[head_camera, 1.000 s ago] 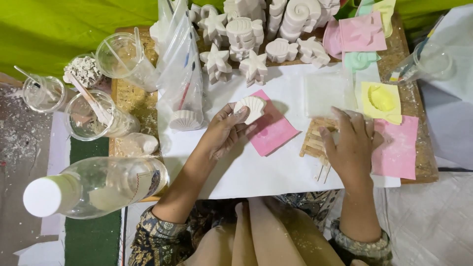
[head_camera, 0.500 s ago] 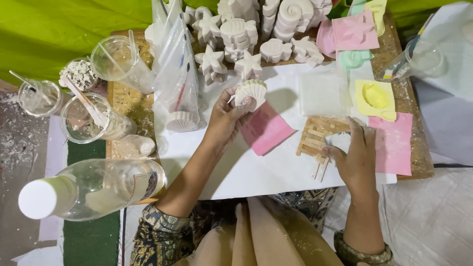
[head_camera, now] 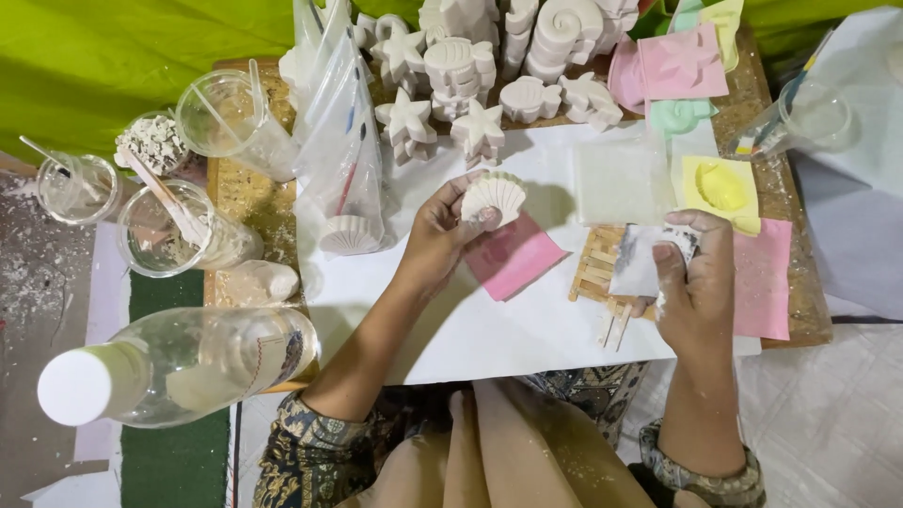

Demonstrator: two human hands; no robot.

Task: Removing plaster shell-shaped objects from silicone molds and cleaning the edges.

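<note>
While our left hand point(head_camera: 442, 235) pinches the white shell casting point(head_camera: 494, 198) between thumb and fingertips, the piece stands just past those fingers, lifted clear of the white sheet point(head_camera: 489, 329) and hanging over the upper corner of the pink mould point(head_camera: 513, 256). We hold it by its narrow hinge end, so its long axis runs from our grip up and away from us, the fanned, ribbed rim pointing toward the far rows of white castings point(head_camera: 470, 66). Its ribbed face is turned up to our eyes.

Our right hand point(head_camera: 696, 287) is curled shut on a small pale sheet point(head_camera: 644, 261), thumb on top, fingers folded beneath it; we judge it to be abrasive paper, though we cannot tell for sure. It sits above a little rack of wooden sticks point(head_camera: 593, 273), with a second pink mould point(head_camera: 762, 282) just beside our knuckles and a yellow mould point(head_camera: 720, 188) beyond.

The shell lies to the left of that right hand, well apart from it, with the first pink mould between them. The left hand already owns the shell, so it is plainly the nearer one. Bringing sheet and shell together would mean closing that sideways gap across the table.

Farther left stand clear plastic cups point(head_camera: 221, 113) and a bottle point(head_camera: 179, 362) lying on its side.
</note>
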